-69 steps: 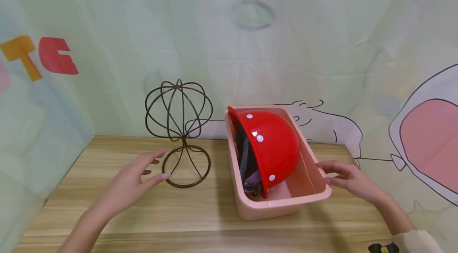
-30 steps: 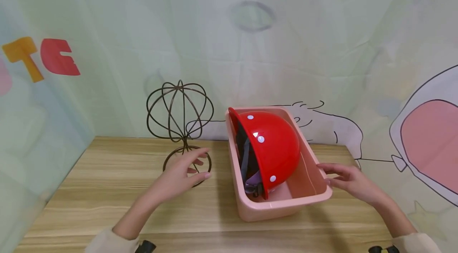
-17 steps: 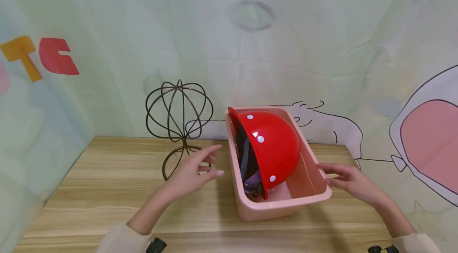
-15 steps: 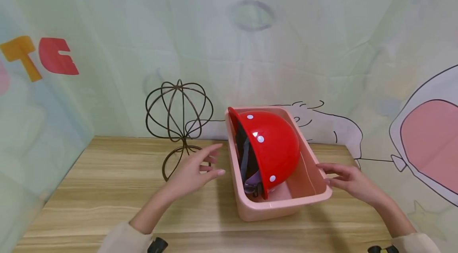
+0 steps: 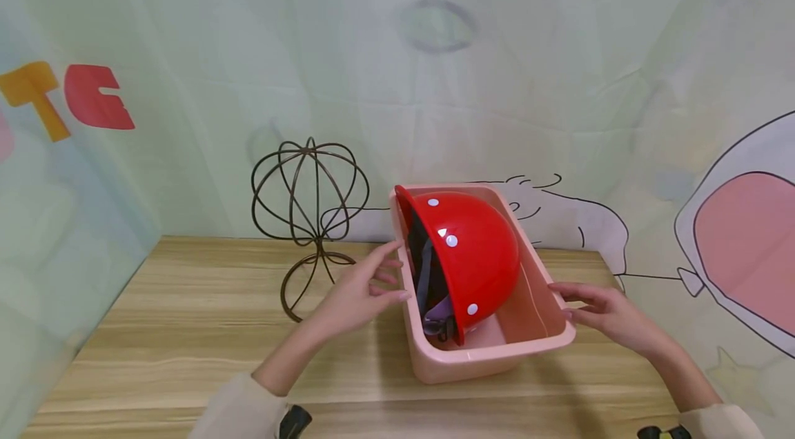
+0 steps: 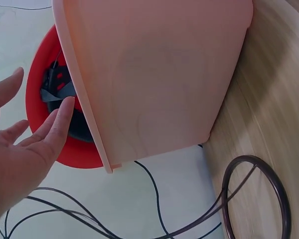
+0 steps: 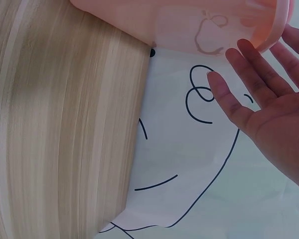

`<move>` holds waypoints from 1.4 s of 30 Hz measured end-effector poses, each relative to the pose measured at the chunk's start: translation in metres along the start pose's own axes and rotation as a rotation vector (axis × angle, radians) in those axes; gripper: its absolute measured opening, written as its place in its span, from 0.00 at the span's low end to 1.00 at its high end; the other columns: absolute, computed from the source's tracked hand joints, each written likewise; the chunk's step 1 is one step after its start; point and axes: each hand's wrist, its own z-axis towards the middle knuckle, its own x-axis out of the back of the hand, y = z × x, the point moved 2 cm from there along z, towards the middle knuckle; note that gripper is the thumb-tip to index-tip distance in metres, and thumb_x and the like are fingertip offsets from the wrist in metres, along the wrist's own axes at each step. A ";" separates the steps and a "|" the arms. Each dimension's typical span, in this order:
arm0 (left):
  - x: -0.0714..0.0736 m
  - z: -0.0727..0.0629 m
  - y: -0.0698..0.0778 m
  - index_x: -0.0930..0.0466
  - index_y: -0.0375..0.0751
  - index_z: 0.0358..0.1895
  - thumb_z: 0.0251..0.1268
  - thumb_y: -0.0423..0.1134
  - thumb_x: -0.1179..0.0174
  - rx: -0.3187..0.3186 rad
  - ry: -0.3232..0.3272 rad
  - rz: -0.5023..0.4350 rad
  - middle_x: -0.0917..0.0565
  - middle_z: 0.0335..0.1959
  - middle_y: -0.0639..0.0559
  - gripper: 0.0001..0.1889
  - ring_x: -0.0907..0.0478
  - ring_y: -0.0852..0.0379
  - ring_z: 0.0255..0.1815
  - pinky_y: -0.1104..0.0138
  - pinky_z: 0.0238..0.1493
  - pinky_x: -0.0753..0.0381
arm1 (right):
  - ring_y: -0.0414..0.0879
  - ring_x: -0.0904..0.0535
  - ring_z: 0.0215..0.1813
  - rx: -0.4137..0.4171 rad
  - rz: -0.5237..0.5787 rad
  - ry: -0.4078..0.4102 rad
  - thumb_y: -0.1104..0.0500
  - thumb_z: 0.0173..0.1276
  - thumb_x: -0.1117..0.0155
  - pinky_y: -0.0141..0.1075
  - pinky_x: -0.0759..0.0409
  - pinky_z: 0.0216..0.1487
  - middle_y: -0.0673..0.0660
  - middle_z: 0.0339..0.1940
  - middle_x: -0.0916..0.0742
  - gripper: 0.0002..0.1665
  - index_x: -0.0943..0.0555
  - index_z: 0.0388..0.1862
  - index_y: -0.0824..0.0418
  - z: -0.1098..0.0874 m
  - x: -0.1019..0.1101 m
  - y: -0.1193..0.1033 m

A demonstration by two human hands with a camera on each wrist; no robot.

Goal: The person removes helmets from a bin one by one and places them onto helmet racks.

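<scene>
A red hard hat [image 5: 481, 256] with white dots lies on its side in a pink plastic bin [image 5: 497, 355], its dark straps [image 5: 425, 277] facing left. My left hand [image 5: 350, 301] is at the bin's left rim, fingertips by the edge. In the left wrist view, the left hand's fingers [image 6: 60, 124] are spread in front of the hat's opening, with the bin's side [image 6: 159, 84] beyond. My right hand [image 5: 611, 315] touches the bin's right rim with its fingertips. In the right wrist view, the right hand [image 7: 274, 107] has extended fingers at the bin's corner [image 7: 269, 37].
A dark wire stand [image 5: 319, 240] with a globe-shaped top and ring base stands left of the bin, partly behind my left hand. The wooden table [image 5: 186, 328] meets a printed cloth backdrop [image 5: 528, 80] at the back and sides.
My left hand has moved right, from beside the wire stand to the bin's left rim. The right hand, the bin and the hard hat have stayed in place.
</scene>
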 end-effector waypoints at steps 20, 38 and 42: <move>-0.022 0.026 0.015 0.47 0.50 0.68 0.54 0.36 0.35 0.030 -0.033 -0.011 0.27 0.48 0.46 0.39 0.26 0.54 0.43 0.67 0.40 0.20 | 0.34 0.25 0.50 0.003 0.001 0.026 0.65 0.65 0.43 0.36 0.19 0.41 0.68 0.55 0.24 0.24 0.29 0.60 0.67 0.001 0.000 0.003; -0.035 0.040 0.022 0.47 0.48 0.65 0.53 0.36 0.34 0.043 -0.005 0.000 0.28 0.44 0.49 0.38 0.27 0.55 0.41 0.69 0.35 0.20 | 0.37 0.25 0.50 0.048 0.031 0.017 0.67 0.65 0.44 0.37 0.18 0.40 0.67 0.55 0.23 0.23 0.30 0.60 0.69 0.000 -0.001 0.002; -0.038 0.042 0.023 0.46 0.47 0.64 0.53 0.36 0.34 0.039 0.034 0.013 0.28 0.43 0.49 0.37 0.27 0.55 0.40 0.70 0.34 0.20 | 0.37 0.25 0.50 0.036 0.028 0.017 0.66 0.65 0.44 0.37 0.18 0.41 0.67 0.55 0.24 0.23 0.30 0.60 0.68 0.000 0.000 0.003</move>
